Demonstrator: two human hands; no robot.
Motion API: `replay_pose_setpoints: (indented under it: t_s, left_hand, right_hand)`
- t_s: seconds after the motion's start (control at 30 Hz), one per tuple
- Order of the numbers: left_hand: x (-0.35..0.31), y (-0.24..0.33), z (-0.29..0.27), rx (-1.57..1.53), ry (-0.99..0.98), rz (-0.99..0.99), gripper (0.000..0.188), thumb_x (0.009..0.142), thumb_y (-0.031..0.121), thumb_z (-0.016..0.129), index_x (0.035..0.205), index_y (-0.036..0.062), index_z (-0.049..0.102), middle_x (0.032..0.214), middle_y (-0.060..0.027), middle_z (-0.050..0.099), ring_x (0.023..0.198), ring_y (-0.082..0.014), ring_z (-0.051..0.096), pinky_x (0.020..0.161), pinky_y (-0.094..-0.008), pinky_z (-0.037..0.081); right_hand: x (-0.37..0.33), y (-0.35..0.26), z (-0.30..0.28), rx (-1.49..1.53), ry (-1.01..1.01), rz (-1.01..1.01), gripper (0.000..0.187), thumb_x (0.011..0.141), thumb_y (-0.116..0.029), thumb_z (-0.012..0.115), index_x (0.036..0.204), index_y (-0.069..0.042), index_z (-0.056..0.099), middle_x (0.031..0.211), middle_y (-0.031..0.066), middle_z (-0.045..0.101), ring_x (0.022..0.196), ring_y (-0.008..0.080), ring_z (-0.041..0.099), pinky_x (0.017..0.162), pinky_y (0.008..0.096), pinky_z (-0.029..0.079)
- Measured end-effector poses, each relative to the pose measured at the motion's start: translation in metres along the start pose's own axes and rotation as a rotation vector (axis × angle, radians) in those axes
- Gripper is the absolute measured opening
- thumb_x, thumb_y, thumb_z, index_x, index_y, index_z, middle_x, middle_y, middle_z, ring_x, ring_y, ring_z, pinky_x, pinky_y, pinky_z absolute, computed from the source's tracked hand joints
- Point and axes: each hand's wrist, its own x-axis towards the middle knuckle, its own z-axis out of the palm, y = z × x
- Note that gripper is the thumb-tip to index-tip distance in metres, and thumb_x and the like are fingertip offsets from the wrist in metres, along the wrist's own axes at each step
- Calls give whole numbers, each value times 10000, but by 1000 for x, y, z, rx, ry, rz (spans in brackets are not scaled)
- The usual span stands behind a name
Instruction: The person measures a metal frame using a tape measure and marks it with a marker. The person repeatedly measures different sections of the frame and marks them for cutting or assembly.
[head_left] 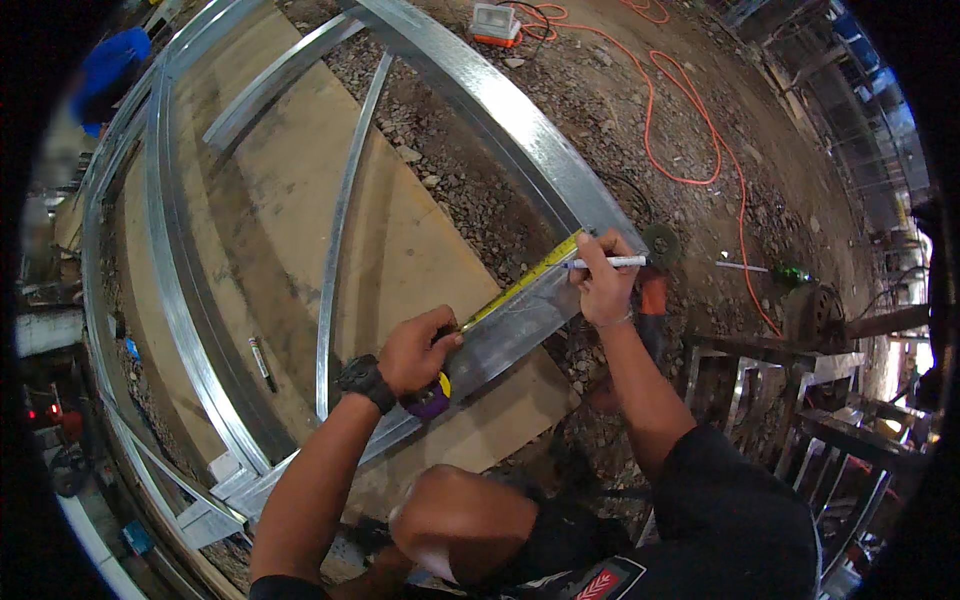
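A yellow tape measure blade (525,280) is drawn out along a shiny metal bar (515,325) of a large frame. Its purple and yellow case (432,398) sits at the bar's near left part, with my left hand (412,355) closed over it. That wrist wears a dark watch (366,382). Near the corner, where the bar meets a long curved metal member (510,110), my right hand (605,285) grips a white marker (626,261). Its fingers are at the far end of the blade. The marker lies roughly level, and its tip's contact cannot be made out.
Plywood sheets (265,170) lie beneath the frame, with another marker (262,362) on one. A round disc (660,243) is beside the corner. Orange cord (716,150) winds over gravel from near a work light (495,22). Metal frames (765,358) stand at right.
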Motion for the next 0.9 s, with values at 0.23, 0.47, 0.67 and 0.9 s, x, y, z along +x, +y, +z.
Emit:
replay_pose_setpoints:
  t_s: [0.23, 0.47, 0.67, 0.9]
  left_hand:
    - [0, -7, -1, -17, 7, 40, 167, 1004, 139, 697, 1019, 14, 586, 860, -205, 635, 762, -333, 596, 737, -433, 500]
    - [5, -11, 3, -79, -45, -18, 102, 1012, 50, 672, 1052, -17, 607, 908, -59, 650, 840, -128, 569, 770, -350, 490]
    - [4, -21, 10, -15, 106, 110, 220, 965, 137, 696, 1099, -31, 648, 1027, -248, 718, 1032, -450, 712, 883, -516, 553]
    - [-27, 32, 19, 627, 308, -40, 462, 844, 412, 841, 1037, 33, 659, 987, -197, 718, 944, -430, 695, 850, -542, 530]
  right_hand:
    - [-4, 6, -7, 144, -225, -101, 486, 1133, -394, 609, 1265, 61, 713, 913, 118, 730, 629, 157, 645, 577, 317, 522]
    - [-43, -8, 69, -645, -468, -906, 387, 890, -134, 824, 1271, -146, 755, 1191, 139, 738, 1151, 357, 665, 1058, 484, 486]
    - [-59, 29, 75, -1004, -782, -698, 674, 778, -62, 826, 1409, -164, 611, 1207, 121, 674, 1205, 325, 646, 1099, 486, 442]
    - [-60, 17, 83, -1131, -857, -607, 699, 763, -4, 785, 1419, -151, 592, 1304, 123, 658, 1278, 335, 619, 1097, 495, 426]
